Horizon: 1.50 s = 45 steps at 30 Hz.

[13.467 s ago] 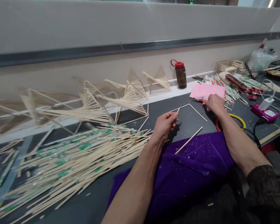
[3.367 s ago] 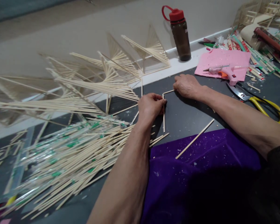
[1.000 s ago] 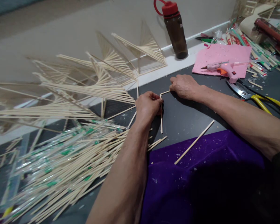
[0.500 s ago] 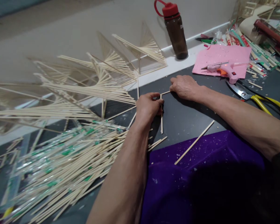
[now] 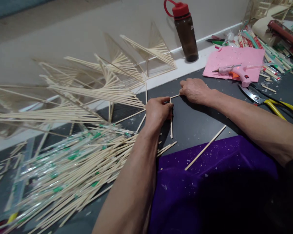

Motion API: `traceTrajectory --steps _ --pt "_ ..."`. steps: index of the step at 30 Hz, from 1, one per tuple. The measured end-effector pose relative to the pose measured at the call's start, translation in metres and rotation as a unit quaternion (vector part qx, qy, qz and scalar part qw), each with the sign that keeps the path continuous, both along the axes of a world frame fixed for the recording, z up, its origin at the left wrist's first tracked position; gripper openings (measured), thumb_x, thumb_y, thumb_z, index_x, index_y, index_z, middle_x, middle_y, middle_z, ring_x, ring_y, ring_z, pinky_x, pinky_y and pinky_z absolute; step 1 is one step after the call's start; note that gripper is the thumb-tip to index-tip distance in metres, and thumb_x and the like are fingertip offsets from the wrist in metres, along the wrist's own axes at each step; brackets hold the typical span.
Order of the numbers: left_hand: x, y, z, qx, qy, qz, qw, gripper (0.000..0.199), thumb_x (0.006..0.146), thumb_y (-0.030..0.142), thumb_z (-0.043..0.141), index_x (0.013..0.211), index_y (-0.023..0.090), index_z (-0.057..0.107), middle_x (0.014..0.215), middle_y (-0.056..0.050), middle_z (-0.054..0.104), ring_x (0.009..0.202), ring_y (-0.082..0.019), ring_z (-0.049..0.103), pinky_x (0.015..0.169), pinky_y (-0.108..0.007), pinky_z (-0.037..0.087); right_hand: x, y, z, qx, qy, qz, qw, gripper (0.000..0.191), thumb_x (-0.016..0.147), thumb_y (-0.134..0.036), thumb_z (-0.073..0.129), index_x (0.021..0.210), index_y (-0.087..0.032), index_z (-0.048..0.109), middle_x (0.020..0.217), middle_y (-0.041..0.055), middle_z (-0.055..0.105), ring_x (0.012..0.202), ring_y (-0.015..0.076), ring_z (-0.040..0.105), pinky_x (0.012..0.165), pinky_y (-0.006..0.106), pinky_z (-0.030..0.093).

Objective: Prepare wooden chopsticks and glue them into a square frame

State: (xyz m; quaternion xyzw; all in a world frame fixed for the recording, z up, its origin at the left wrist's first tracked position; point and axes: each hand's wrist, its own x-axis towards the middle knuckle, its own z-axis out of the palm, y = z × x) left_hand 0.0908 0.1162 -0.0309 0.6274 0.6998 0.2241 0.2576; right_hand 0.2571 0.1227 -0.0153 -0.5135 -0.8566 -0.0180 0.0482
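Note:
My left hand (image 5: 158, 110) is closed at the corner where two thin wooden sticks meet on the dark table. One of them, a wooden stick (image 5: 171, 130), points toward me from under its fingers. The other, a short visible length of wooden stick (image 5: 175, 96), runs right to my right hand (image 5: 193, 91), whose fingers pinch its far end. My fingers hide parts of both sticks. A loose stick (image 5: 205, 148) lies nearer me, partly over a purple cloth (image 5: 175, 182). Left of my left forearm is a big pile of sticks (image 5: 88, 182), some in clear wrappers.
Twisted stick frames (image 5: 95, 94) stand along the wall at the left. A dark bottle (image 5: 186, 35) with a red lid is behind my hands. At the right are a pink glue gun (image 5: 238, 72) on a pink sheet (image 5: 222, 58) and yellow-handled shears (image 5: 273, 105).
The whole scene sits slightly farther right in the picture, as the camera has turned a little. Both hands keep their hold on the sticks.

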Motion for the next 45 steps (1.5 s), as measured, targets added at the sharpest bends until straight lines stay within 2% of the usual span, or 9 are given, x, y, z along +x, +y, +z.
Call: traceTrajectory --steps 3,6,9,11,16,19,24,36,45 --pt "-0.001 0.000 0.000 0.000 -0.008 -0.004 1.000 0.045 0.074 0.021 0.060 0.117 0.014 0.067 0.072 -0.002 0.066 0.043 -0.008 0.051 0.046 -0.020 0.044 0.001 -0.001 0.004 -0.010 -0.003 -0.007 1.000 0.038 0.088 -0.010 0.037 0.108 -0.013 0.069 0.111 0.0154 0.066 0.098 0.0226 0.059 0.072 0.031 0.042" --pt "-0.001 -0.001 0.002 -0.003 -0.021 -0.007 1.000 0.045 0.073 0.021 0.061 0.117 0.013 0.066 0.064 0.000 0.064 0.043 -0.008 0.051 0.047 -0.020 0.045 0.013 0.001 0.016 0.005 0.020 -0.033 0.999 0.037 0.087 -0.013 0.041 0.114 -0.014 0.067 0.113 0.0133 0.066 0.099 0.0229 0.060 0.074 0.031 0.042" --pt "0.000 -0.001 0.003 -0.014 -0.038 -0.007 0.999 0.045 0.074 0.020 0.061 0.118 0.013 0.065 0.058 0.001 0.061 0.042 -0.009 0.051 0.047 -0.021 0.045 0.038 0.005 0.030 0.041 0.068 -0.099 0.992 0.038 0.089 -0.017 0.039 0.114 -0.015 0.067 0.113 0.0118 0.067 0.100 0.0233 0.059 0.076 0.031 0.042" --pt "0.000 0.000 0.003 -0.015 -0.048 -0.003 0.999 0.045 0.074 0.019 0.061 0.118 0.014 0.066 0.058 0.001 0.061 0.041 -0.010 0.052 0.047 -0.022 0.045 0.056 0.007 0.034 0.036 0.083 -0.144 0.985 0.038 0.089 -0.017 0.038 0.113 -0.012 0.068 0.109 0.0140 0.068 0.098 0.0233 0.059 0.076 0.032 0.042" --pt "-0.001 0.004 -0.001 -0.002 -0.057 -0.001 0.998 0.040 0.073 0.017 0.062 0.112 0.015 0.069 0.065 -0.002 0.065 0.041 -0.011 0.054 0.049 -0.026 0.049 0.082 0.000 0.023 -0.034 0.080 -0.196 0.977 0.034 0.083 -0.015 0.046 0.103 -0.005 0.072 0.091 0.0181 0.070 0.083 0.0226 0.061 0.071 0.032 0.044" --pt "0.000 0.004 0.000 -0.008 -0.059 0.003 0.998 0.040 0.073 0.016 0.061 0.113 0.015 0.069 0.068 -0.004 0.066 0.042 -0.011 0.055 0.049 -0.026 0.049 0.080 -0.008 0.015 -0.053 0.070 -0.216 0.973 0.033 0.081 -0.014 0.049 0.101 -0.009 0.073 0.093 0.0167 0.071 0.084 0.0228 0.063 0.072 0.033 0.045" --pt "0.000 0.005 -0.002 -0.010 -0.055 -0.002 0.998 0.041 0.073 0.017 0.061 0.114 0.016 0.068 0.069 -0.004 0.066 0.043 -0.012 0.057 0.048 -0.026 0.049 0.072 -0.012 0.009 -0.030 0.058 -0.203 0.977 0.033 0.081 -0.017 0.047 0.100 -0.014 0.074 0.100 0.0149 0.071 0.089 0.0227 0.063 0.075 0.033 0.045" --pt "0.001 0.006 -0.004 -0.015 -0.056 -0.004 0.998 0.039 0.076 0.016 0.061 0.114 0.014 0.068 0.058 -0.002 0.061 0.043 -0.012 0.056 0.048 -0.023 0.048 0.061 -0.015 0.001 0.011 0.030 -0.225 0.974 0.031 0.078 -0.012 0.046 0.090 -0.010 0.074 0.095 0.0171 0.071 0.085 0.0256 0.062 0.068 0.033 0.043" --pt "0.002 0.004 -0.002 -0.007 -0.047 -0.004 0.999 0.037 0.076 0.015 0.061 0.111 0.013 0.069 0.053 0.000 0.058 0.041 -0.012 0.055 0.046 -0.023 0.048 0.062 -0.011 -0.002 0.014 0.026 -0.222 0.975 0.028 0.080 -0.013 0.046 0.088 -0.013 0.073 0.098 0.0139 0.070 0.089 0.0260 0.062 0.072 0.034 0.042"
